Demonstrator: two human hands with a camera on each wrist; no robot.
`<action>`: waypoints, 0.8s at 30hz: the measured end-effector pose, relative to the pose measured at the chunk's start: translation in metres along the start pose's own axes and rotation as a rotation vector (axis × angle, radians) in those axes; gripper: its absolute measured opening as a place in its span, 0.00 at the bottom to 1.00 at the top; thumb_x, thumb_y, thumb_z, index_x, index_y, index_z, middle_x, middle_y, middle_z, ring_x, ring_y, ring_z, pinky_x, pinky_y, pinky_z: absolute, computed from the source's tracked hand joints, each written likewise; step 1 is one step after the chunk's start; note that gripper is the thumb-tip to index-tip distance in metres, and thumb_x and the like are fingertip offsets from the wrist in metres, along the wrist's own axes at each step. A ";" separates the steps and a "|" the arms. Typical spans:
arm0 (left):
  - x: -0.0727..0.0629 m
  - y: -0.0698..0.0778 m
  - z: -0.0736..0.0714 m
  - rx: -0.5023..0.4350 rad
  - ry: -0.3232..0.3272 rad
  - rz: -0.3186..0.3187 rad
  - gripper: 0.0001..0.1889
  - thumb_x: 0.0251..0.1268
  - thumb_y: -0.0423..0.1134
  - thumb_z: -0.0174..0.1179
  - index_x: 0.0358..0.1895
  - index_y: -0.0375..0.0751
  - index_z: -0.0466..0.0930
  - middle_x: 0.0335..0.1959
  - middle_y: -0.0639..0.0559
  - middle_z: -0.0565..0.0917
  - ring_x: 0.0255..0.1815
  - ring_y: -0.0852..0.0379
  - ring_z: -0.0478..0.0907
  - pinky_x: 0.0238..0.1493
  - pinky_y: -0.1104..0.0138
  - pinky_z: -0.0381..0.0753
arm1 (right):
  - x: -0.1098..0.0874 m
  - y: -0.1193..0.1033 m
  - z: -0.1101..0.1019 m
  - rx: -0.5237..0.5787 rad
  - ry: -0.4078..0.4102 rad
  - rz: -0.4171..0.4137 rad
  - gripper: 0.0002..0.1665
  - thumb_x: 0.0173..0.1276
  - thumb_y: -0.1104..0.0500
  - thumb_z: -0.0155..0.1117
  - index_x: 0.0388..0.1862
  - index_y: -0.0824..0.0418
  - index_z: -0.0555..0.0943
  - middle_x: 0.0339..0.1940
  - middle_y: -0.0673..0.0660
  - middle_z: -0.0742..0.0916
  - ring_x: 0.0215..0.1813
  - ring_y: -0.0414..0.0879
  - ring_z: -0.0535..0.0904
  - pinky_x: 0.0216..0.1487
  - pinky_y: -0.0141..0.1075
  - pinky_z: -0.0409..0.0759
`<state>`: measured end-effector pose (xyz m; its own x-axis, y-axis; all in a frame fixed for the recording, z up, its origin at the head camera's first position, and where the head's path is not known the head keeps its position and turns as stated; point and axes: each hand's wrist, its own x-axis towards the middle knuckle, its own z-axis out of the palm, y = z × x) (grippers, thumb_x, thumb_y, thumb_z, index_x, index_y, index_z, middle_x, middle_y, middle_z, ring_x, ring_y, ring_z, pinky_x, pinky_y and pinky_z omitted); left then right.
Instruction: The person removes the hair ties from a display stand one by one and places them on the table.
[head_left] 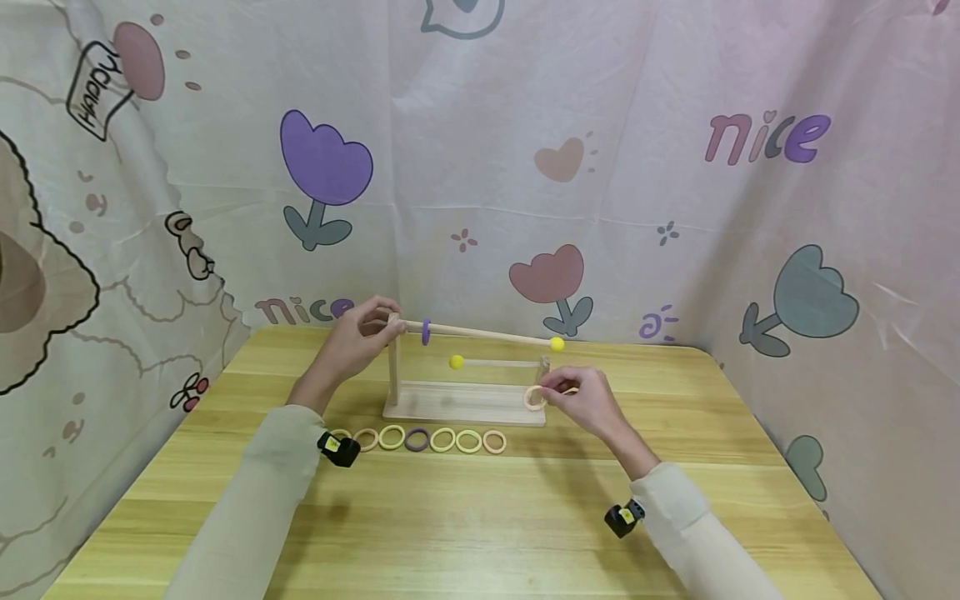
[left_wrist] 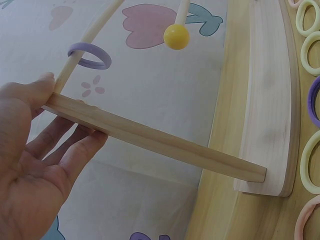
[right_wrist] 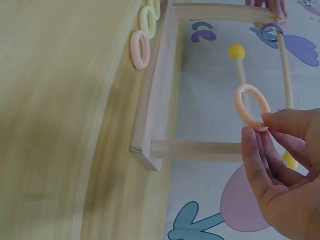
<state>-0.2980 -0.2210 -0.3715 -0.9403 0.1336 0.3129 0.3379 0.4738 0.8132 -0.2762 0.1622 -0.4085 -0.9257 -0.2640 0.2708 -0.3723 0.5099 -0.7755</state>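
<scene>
My left hand (head_left: 362,333) grips the top of the tall post (left_wrist: 155,137) of a wooden stand, thumb above and fingers beneath in the left wrist view. From that post a long rod (head_left: 487,333) with a yellow ball end (head_left: 557,344) reaches right, and a purple ring (head_left: 426,332) hangs on it near the post. Between thumb and fingertips my right hand (head_left: 588,404) pinches a peach ring (right_wrist: 244,111), beside the stand's short post (right_wrist: 195,150). A shorter rod (head_left: 498,363) points left from there, tipped with a yellow ball (head_left: 456,362). Both posts rise from a flat base (head_left: 465,403).
In front of the base lies a row of several rings in yellow, peach and purple, among them a purple ring (head_left: 417,440) and a peach ring (head_left: 494,442) at the right end. The wooden table (head_left: 480,517) backs onto a printed curtain (head_left: 465,167).
</scene>
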 end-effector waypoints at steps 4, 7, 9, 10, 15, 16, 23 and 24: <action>0.000 0.000 0.000 0.001 0.004 0.000 0.14 0.77 0.47 0.61 0.57 0.45 0.76 0.57 0.37 0.85 0.62 0.36 0.83 0.61 0.44 0.83 | 0.002 0.006 0.005 -0.038 -0.022 -0.007 0.04 0.63 0.69 0.74 0.37 0.66 0.90 0.33 0.61 0.91 0.34 0.40 0.83 0.34 0.27 0.82; -0.001 0.002 0.000 0.001 0.006 0.001 0.14 0.77 0.46 0.61 0.57 0.46 0.76 0.57 0.37 0.85 0.62 0.36 0.83 0.61 0.44 0.83 | 0.002 0.010 0.008 -0.056 -0.039 0.013 0.04 0.63 0.69 0.75 0.36 0.65 0.90 0.33 0.59 0.91 0.34 0.40 0.83 0.34 0.26 0.81; 0.000 0.002 0.000 -0.002 0.003 -0.002 0.14 0.76 0.47 0.61 0.57 0.45 0.76 0.57 0.37 0.85 0.63 0.36 0.83 0.61 0.44 0.82 | 0.003 0.011 0.008 -0.066 -0.054 0.027 0.04 0.63 0.69 0.74 0.36 0.64 0.90 0.33 0.59 0.91 0.35 0.41 0.83 0.34 0.26 0.81; 0.000 0.002 0.000 -0.005 0.001 -0.002 0.14 0.76 0.47 0.61 0.57 0.45 0.76 0.57 0.37 0.85 0.63 0.36 0.83 0.61 0.43 0.82 | 0.003 0.011 0.009 -0.071 -0.061 0.031 0.04 0.63 0.69 0.74 0.36 0.64 0.90 0.34 0.59 0.91 0.36 0.41 0.83 0.34 0.26 0.81; 0.000 0.001 -0.001 -0.011 -0.005 -0.004 0.15 0.76 0.46 0.61 0.57 0.43 0.76 0.57 0.36 0.85 0.63 0.35 0.83 0.62 0.42 0.82 | 0.007 0.013 0.011 -0.100 -0.100 0.042 0.04 0.63 0.70 0.73 0.35 0.64 0.90 0.34 0.59 0.91 0.35 0.43 0.82 0.33 0.27 0.80; 0.000 0.001 -0.001 -0.010 -0.003 -0.002 0.15 0.76 0.46 0.61 0.57 0.43 0.76 0.57 0.36 0.85 0.63 0.35 0.83 0.62 0.42 0.82 | 0.007 0.014 0.011 -0.105 -0.108 0.042 0.04 0.63 0.70 0.73 0.34 0.64 0.90 0.33 0.59 0.91 0.34 0.43 0.82 0.32 0.27 0.80; 0.000 0.001 0.000 -0.002 0.003 0.007 0.13 0.77 0.46 0.61 0.56 0.46 0.76 0.57 0.37 0.85 0.63 0.35 0.83 0.62 0.43 0.82 | 0.009 0.021 0.020 -0.114 -0.163 0.048 0.04 0.63 0.71 0.73 0.34 0.65 0.90 0.34 0.60 0.91 0.33 0.41 0.79 0.32 0.26 0.78; 0.000 0.001 0.000 -0.003 0.004 0.004 0.13 0.76 0.46 0.61 0.56 0.47 0.76 0.57 0.37 0.85 0.63 0.36 0.83 0.62 0.43 0.82 | 0.009 0.022 0.021 -0.118 -0.170 0.042 0.04 0.62 0.72 0.73 0.34 0.66 0.90 0.34 0.60 0.91 0.32 0.41 0.80 0.32 0.26 0.78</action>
<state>-0.2978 -0.2201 -0.3705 -0.9388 0.1322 0.3181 0.3419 0.4703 0.8136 -0.2910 0.1539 -0.4355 -0.9196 -0.3700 0.1321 -0.3484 0.6128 -0.7093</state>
